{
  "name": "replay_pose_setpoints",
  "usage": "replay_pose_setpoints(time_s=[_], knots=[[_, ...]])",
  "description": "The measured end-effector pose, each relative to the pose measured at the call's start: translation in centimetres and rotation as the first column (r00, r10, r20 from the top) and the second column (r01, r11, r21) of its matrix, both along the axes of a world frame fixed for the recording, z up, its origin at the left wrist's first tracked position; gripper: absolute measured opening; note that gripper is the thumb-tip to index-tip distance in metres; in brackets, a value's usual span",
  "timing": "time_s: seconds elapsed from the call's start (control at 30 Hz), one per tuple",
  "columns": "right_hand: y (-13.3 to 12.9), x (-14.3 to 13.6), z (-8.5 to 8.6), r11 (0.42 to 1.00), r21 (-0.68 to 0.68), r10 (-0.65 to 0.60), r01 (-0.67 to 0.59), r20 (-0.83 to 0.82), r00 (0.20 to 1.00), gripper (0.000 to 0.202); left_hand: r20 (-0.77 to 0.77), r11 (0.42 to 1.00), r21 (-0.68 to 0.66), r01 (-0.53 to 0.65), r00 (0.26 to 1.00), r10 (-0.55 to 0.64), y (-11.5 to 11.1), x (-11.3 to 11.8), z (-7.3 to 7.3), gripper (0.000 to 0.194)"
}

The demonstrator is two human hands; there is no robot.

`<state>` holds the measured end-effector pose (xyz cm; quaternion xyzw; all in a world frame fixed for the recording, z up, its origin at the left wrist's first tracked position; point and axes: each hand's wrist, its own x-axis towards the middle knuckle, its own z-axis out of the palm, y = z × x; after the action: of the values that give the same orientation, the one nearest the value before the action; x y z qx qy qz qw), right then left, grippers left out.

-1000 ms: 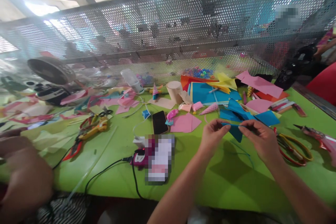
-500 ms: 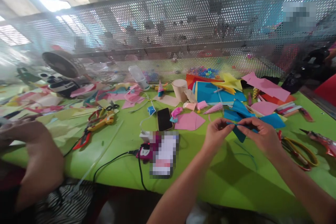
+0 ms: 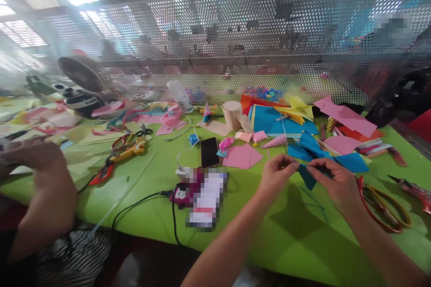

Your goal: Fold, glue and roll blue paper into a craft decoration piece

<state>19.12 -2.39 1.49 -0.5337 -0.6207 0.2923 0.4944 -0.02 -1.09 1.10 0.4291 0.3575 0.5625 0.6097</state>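
While the left hand (image 3: 276,175) pinches the blue paper piece (image 3: 308,180) between thumb and fingers, the right hand (image 3: 334,181) grips it just beside, also thumb against fingers. Fingertips nearly meet. The piece sits between both hands, above the table (image 3: 256,233), one pointed corner hanging down; the fold at the top is partly hidden by fingers.

Below it, a thin green strand (image 3: 316,199) lies on the green surface. Just behind, more blue paper (image 3: 353,162), partly covered by the right hand. Near the right forearm: a red-and-yellow looped tool (image 3: 384,206), then red-handled pliers (image 3: 412,193) farther right.

Left of the left hand: pink paper (image 3: 244,156), a dark phone (image 3: 210,152) beside it, and a second phone (image 3: 207,199), screen pixelated, nearer the table edge. Farther back: a pink cone (image 3: 274,141), a cardboard roll (image 3: 232,115) standing upright, a stack of blue sheets (image 3: 269,121). Far left, a co-worker's hand (image 3: 33,157), grip unclear. Perforated metal screen (image 3: 235,40) behind everything.
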Motion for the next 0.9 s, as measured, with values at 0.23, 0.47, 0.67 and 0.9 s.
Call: replay_pose_setpoints(time_s=[0.23, 0.47, 0.67, 0.9], knots=[[-0.2, 0.21, -0.11, 0.999, -0.026, 0.033, -0.035, -0.049, 0.998, 0.027, 0.053, 0.997, -0.055, 0.046, 0.998, -0.044, -0.02, 0.12, 0.09, 0.045], [-0.27, 0.7, -0.47, 0.999, -0.04, 0.033, -0.035, -0.058, 0.998, 0.025, 0.045, 0.997, -0.042, 0.065, 0.997, -0.063, -0.15, 0.13, 0.16, 0.046], [-0.21, 0.74, -0.8, 0.999, -0.033, 0.02, -0.022, -0.055, 0.998, 0.028, 0.005, 0.998, -0.032, 0.052, 0.999, -0.052, -0.06, 0.11, -0.12, 0.047], [-0.15, 0.5, -0.92, 0.999, -0.049, 0.019, -0.023, -0.072, 0.997, 0.032, -0.084, 0.992, -0.019, 0.123, 0.989, -0.124, 0.03, 0.28, -0.57, 0.054]])
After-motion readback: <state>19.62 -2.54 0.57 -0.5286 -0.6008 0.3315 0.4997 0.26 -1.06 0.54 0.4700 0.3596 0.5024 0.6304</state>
